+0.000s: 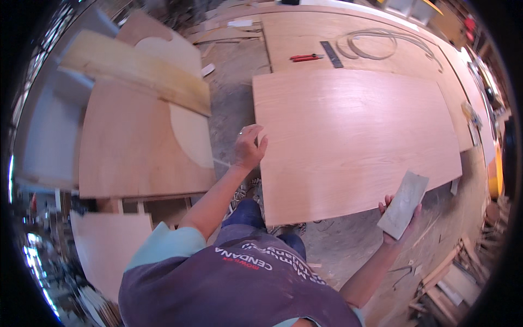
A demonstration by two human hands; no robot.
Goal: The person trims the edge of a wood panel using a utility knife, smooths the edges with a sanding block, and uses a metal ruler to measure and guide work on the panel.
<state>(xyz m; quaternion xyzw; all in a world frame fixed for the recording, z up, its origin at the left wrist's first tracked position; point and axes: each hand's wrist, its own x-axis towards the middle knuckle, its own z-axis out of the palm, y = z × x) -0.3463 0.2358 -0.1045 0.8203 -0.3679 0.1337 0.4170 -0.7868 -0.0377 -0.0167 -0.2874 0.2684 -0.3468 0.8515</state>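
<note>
We see the pale wooden panel [354, 136] lying flat in front of us, its near end reaching out over the floor; what bears it underneath is mostly hidden from us. Our left hand [251, 148] is at the panel's left edge, fingers bent and thumb held apart from them. The fingertips overlap that edge in our view, but we cannot tell whether they grip it, touch it or hang just beside it.

Our right hand [393, 238] grips a flat grey block [403, 205] by its sides, near the panel's lower right corner. The block covers the palm, so only some fingertips, the thumb side and the wrist show, and we cannot see its underside.

Beyond the panel, on a plywood sheet [305, 35] that the panel partly covers, lie a red-handled tool [306, 58], a dark flat strip [332, 54] and a loose coil of thin banding [376, 46]. At left, a yellowish plank [136, 71] crosses a brown board [125, 147], hiding part of it. The outer clutter blurs into the dark rim.
</note>
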